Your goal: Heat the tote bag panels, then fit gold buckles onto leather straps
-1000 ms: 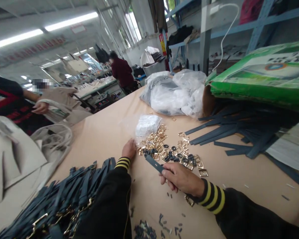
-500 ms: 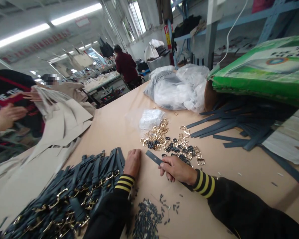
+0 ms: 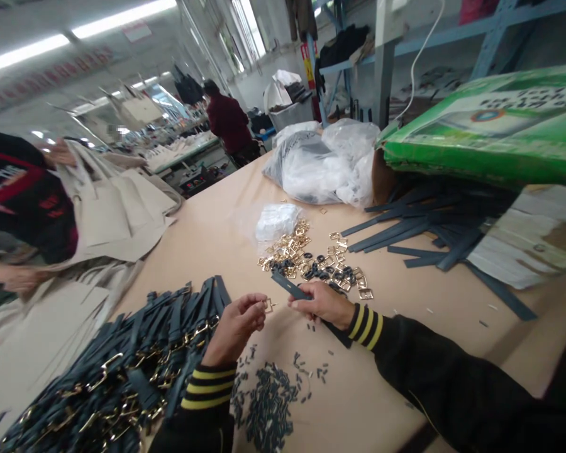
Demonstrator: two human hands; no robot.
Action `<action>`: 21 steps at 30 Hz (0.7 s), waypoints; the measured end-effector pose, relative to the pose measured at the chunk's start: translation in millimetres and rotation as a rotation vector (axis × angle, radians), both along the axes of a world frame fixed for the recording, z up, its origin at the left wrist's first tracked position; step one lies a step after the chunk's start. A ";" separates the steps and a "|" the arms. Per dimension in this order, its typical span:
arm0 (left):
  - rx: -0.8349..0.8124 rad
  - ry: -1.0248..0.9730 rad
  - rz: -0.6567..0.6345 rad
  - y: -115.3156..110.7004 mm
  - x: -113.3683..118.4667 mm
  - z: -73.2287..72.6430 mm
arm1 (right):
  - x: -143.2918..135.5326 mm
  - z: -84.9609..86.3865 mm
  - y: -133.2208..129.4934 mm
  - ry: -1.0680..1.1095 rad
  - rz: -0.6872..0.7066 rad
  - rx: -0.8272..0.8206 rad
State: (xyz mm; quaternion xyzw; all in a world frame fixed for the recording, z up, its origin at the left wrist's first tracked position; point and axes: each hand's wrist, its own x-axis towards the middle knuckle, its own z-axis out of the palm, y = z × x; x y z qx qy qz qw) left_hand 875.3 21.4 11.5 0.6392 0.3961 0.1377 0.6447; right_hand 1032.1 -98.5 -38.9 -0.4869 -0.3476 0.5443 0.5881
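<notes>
My left hand point(image 3: 238, 326) is raised off the table and pinches a small gold buckle point(image 3: 268, 306) between its fingertips. My right hand point(image 3: 321, 303) grips a dark blue strap point(image 3: 287, 286) whose free end points up and left, close to the buckle. Just beyond both hands lies a heap of loose gold buckles point(image 3: 306, 259) mixed with small dark loops. A large pile of dark blue straps with gold buckles fitted point(image 3: 122, 371) lies at my left. Small dark offcuts point(image 3: 268, 402) are scattered in front of me.
Loose dark blue straps point(image 3: 419, 236) spill from under a green cardboard box point(image 3: 490, 126) at the right. White plastic bags point(image 3: 321, 163) sit at the back of the tan table point(image 3: 207, 239). A person in black handles beige fabric point(image 3: 108, 207) at the left; another person stands far off.
My left hand left the table by the strap pile and lifted up with a gold buckle in its fingers. My right hand kept hold of the strap and moved slightly left, towards the buckle.
</notes>
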 end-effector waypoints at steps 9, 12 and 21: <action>-0.156 -0.073 -0.020 -38.8 3.7 3.3 | -7.4 2.1 -4.7 0.115 0.141 0.003; -0.110 -0.071 -0.023 -41.6 2.1 -0.4 | -6.6 3.0 -5.8 0.101 0.210 0.028; 0.044 -0.281 -0.007 -72.8 -5.8 -3.3 | -10.9 0.4 -11.6 -0.023 0.280 0.007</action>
